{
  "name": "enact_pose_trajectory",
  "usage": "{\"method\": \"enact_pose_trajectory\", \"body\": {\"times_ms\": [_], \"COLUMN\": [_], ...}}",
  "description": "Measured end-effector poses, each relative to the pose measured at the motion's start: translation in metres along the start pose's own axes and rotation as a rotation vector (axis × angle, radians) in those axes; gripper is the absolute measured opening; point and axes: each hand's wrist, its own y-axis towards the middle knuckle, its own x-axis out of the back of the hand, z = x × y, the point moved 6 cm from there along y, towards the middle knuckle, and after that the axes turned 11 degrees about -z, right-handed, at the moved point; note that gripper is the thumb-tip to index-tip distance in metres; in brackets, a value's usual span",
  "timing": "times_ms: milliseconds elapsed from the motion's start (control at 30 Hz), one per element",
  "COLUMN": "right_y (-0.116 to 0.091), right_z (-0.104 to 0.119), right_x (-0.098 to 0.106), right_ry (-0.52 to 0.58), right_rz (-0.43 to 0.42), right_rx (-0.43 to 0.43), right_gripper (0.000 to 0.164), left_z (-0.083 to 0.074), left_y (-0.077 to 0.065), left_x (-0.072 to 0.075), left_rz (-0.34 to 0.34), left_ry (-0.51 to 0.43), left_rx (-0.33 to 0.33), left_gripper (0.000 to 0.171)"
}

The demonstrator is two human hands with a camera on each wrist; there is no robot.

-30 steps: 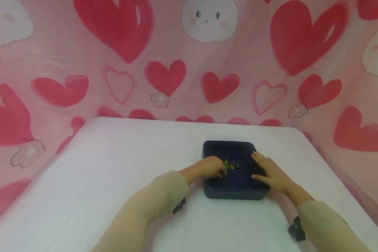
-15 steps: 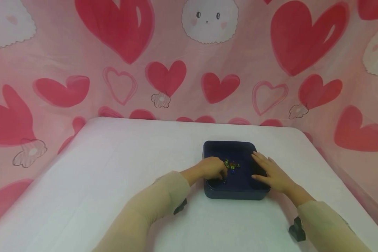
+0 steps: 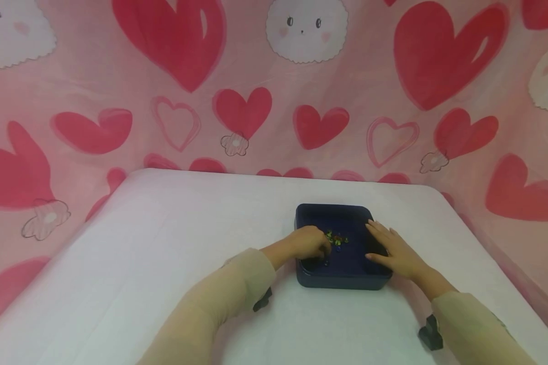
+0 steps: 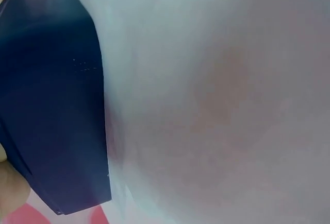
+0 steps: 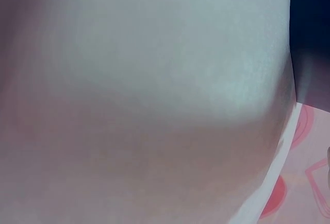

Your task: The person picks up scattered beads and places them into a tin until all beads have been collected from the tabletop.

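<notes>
A dark blue rectangular tray [image 3: 344, 281] with raised walls stands on the table. In its middle lies a small cluster of shiny yellow-green, reddish and blue pieces [image 3: 338, 241], too small to identify. My left hand [image 3: 308, 242] reaches over the left wall, its fingers bent down toward the tray floor beside a tiny dark piece [image 3: 326, 263]. Whether the fingertips pinch anything is hidden. My right hand [image 3: 396, 254] rests on the right rim with its fingers spread. The tray's outer side [image 4: 56, 105] fills the left of the left wrist view; its dark corner [image 5: 312, 23] shows in the right wrist view.
A white-covered table [image 3: 187, 228] extends around the tray. Behind it hangs a pink cloth [image 3: 274, 126] printed with hearts. Dark devices [image 3: 431, 332] sit under both wrists, close to the tabletop.
The left hand's fingers shift slightly inside the tray, by the small pieces. The right hand stays on the rim. The head view drifts a little.
</notes>
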Motion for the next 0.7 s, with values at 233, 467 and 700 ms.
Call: {"method": "enact_pose_trajectory", "body": {"times_ms": [233, 467, 700], "right_y": [0.003, 0.001, 0.002], "right_z": [-0.003, -0.002, -0.005], "right_x": [0.0, -0.002, 0.007], "right_ry": [-0.019, -0.027, 0.057], "right_rz": [0.02, 0.032, 0.051], "right_rx": [-0.006, -0.012, -0.123], "right_gripper": [0.069, 0.068, 0.067], "left_z": [0.016, 0.052, 0.098], "left_y": [-0.008, -0.039, -0.087], "left_x": [0.021, 0.047, 0.064], "left_rz": [-0.183, -0.275, -0.387], "left_ry": [-0.249, -0.334, -0.427], "left_rx": [0.051, 0.188, 0.406], "left_gripper": [0.018, 0.021, 0.026]}}
